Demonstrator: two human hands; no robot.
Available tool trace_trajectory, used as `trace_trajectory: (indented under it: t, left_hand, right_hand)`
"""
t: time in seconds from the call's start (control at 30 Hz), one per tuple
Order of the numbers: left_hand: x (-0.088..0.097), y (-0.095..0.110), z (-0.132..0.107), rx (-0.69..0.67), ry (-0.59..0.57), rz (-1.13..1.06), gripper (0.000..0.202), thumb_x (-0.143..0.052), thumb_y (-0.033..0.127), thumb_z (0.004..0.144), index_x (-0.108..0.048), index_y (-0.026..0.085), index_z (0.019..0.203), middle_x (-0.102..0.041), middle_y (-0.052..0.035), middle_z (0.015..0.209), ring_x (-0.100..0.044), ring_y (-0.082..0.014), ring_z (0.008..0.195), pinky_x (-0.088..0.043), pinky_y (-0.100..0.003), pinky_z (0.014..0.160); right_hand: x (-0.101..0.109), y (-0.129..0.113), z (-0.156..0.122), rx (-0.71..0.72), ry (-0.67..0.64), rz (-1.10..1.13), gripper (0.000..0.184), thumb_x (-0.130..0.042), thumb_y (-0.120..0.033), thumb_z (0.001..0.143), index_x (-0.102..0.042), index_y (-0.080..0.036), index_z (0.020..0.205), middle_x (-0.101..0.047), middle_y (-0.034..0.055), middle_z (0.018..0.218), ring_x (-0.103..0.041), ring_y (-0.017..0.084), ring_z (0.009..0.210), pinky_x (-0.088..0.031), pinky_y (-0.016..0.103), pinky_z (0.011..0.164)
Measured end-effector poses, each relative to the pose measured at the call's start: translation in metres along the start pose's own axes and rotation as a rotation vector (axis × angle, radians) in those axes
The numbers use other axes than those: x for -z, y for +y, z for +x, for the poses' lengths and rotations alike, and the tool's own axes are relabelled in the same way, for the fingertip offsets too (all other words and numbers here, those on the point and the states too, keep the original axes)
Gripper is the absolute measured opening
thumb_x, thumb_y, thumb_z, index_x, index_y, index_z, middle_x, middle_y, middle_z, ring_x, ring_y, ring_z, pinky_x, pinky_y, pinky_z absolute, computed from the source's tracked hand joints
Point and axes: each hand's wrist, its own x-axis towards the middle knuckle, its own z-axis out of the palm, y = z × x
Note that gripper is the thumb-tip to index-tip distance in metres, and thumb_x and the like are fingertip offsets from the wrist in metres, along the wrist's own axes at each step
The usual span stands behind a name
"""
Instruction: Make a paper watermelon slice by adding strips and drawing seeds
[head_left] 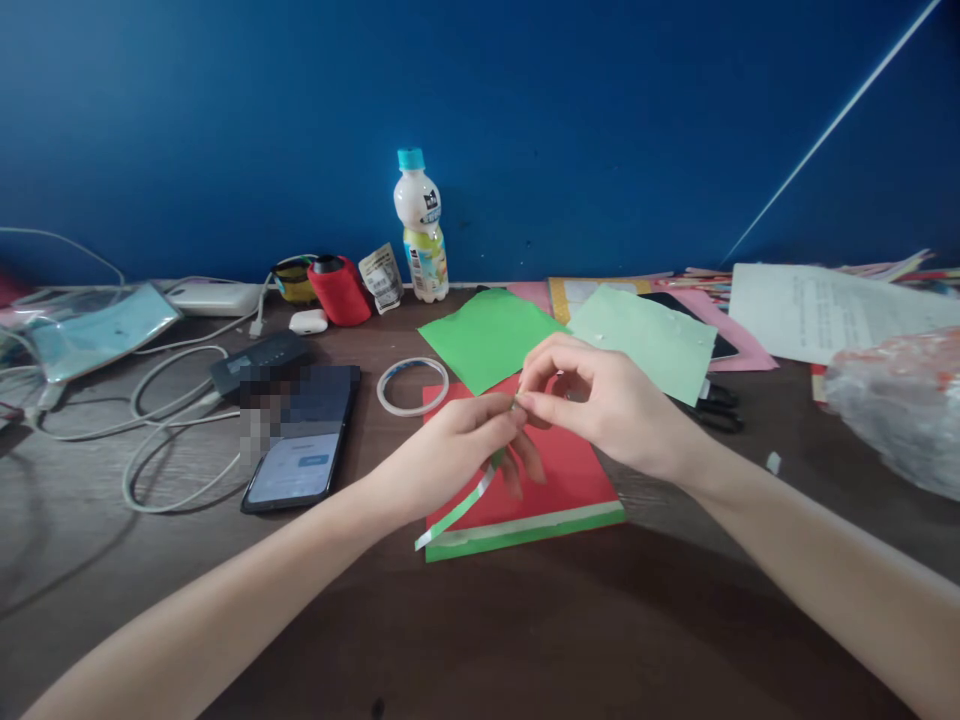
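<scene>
Green strip [459, 511], likely light, limp and tearable: from here I judge its upper end the best hold, where left hand [466, 437] and right hand [600, 393] pinch it

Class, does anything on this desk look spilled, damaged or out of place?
Nothing seems spilled. A thin whitish cable lies in untidy loops at left; a small pale scrap sits stray near crumpled clear plastic at right.

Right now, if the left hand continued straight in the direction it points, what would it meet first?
Most likely the right hand: its fingertips lie directly ahead of the left hand, over the red paper. Whether the two touch is unclear, as depth is hard to judge.
</scene>
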Motion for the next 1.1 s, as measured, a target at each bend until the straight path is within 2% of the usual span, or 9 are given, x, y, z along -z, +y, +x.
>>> trace_trajectory:
  t: [0.1,0.27,0.43,0.63,0.77,0.93,1.0,1.1]
  left_hand:
    - [0.000,-0.003,0.001,-0.016,0.022,-0.011,0.023,-0.037,0.029,0.087,-0.051,0.013,0.077,-0.063,-0.0003,0.065,-0.055,-0.0075,0.051,-0.040,-0.021,0.055]
    - [-0.001,-0.006,0.002,-0.021,0.025,-0.017,0.021,-0.036,0.025,0.088,-0.052,0.013,0.081,-0.065,-0.0013,0.068,-0.056,-0.0076,0.053,-0.040,-0.020,0.056]
    - [0.000,-0.003,0.002,-0.043,0.059,0.008,0.026,-0.036,0.023,0.087,-0.054,0.012,0.073,-0.064,-0.0016,0.066,-0.055,-0.0071,0.052,-0.041,-0.019,0.056]
    - [0.002,-0.004,0.003,-0.029,0.081,-0.008,0.025,-0.035,0.024,0.088,-0.057,0.012,0.092,-0.062,-0.0004,0.064,-0.054,-0.0085,0.051,-0.043,-0.022,0.056]
    - [0.002,-0.007,0.003,-0.041,0.074,-0.006,0.026,-0.035,0.024,0.088,-0.057,0.013,0.094,-0.062,-0.0003,0.064,-0.054,-0.0085,0.052,-0.043,-0.022,0.056]
    - [0.000,-0.004,0.003,-0.048,0.086,0.034,0.028,-0.037,0.026,0.087,-0.057,0.013,0.073,-0.061,0.0001,0.060,-0.054,-0.0077,0.050,-0.042,-0.020,0.055]
    - [0.000,-0.003,0.003,-0.047,0.094,0.071,0.031,-0.037,0.025,0.087,-0.055,0.013,0.065,-0.061,-0.0004,0.057,-0.053,-0.0071,0.049,-0.041,-0.019,0.054]
    - [-0.001,-0.003,0.003,-0.051,0.119,0.098,0.030,-0.036,0.022,0.087,-0.054,0.013,0.065,-0.063,-0.0008,0.059,-0.053,-0.0067,0.049,-0.040,-0.019,0.053]
  right_hand:
    - [-0.001,-0.002,-0.001,0.025,0.020,-0.029,0.008,-0.055,-0.023,0.078,-0.055,-0.018,0.072,-0.053,0.0010,0.081,-0.051,0.011,0.071,-0.043,0.026,0.064]
    - [-0.001,-0.003,-0.002,0.053,0.051,-0.090,0.007,-0.057,-0.023,0.077,-0.057,-0.018,0.072,-0.054,0.0006,0.081,-0.051,0.011,0.072,-0.042,0.026,0.064]
    - [0.002,-0.004,-0.002,0.053,0.056,-0.110,0.008,-0.056,-0.024,0.078,-0.062,-0.019,0.078,-0.055,0.0018,0.087,-0.052,0.012,0.071,-0.044,0.026,0.061]
    - [0.008,-0.002,0.000,0.045,0.173,-0.100,0.016,-0.052,-0.020,0.079,-0.063,-0.022,0.091,-0.056,0.0034,0.095,-0.054,0.014,0.077,-0.046,0.028,0.064]
    - [0.010,-0.001,0.001,-0.003,0.129,-0.050,0.017,-0.050,-0.021,0.080,-0.064,-0.022,0.088,-0.058,0.0030,0.093,-0.055,0.016,0.083,-0.046,0.029,0.069]
    - [0.005,0.000,0.001,-0.050,-0.029,0.060,0.016,-0.053,-0.027,0.078,-0.063,-0.019,0.089,-0.059,0.0036,0.090,-0.055,0.015,0.077,-0.045,0.029,0.067]
    - [0.002,0.001,0.001,-0.059,-0.038,0.073,0.017,-0.056,-0.029,0.076,-0.062,-0.018,0.088,-0.059,0.0038,0.088,-0.055,0.014,0.074,-0.044,0.029,0.064]
    - [-0.002,0.003,0.001,-0.086,-0.005,0.083,0.019,-0.058,-0.032,0.075,-0.062,-0.017,0.087,-0.060,0.0036,0.086,-0.055,0.014,0.074,-0.043,0.029,0.065]
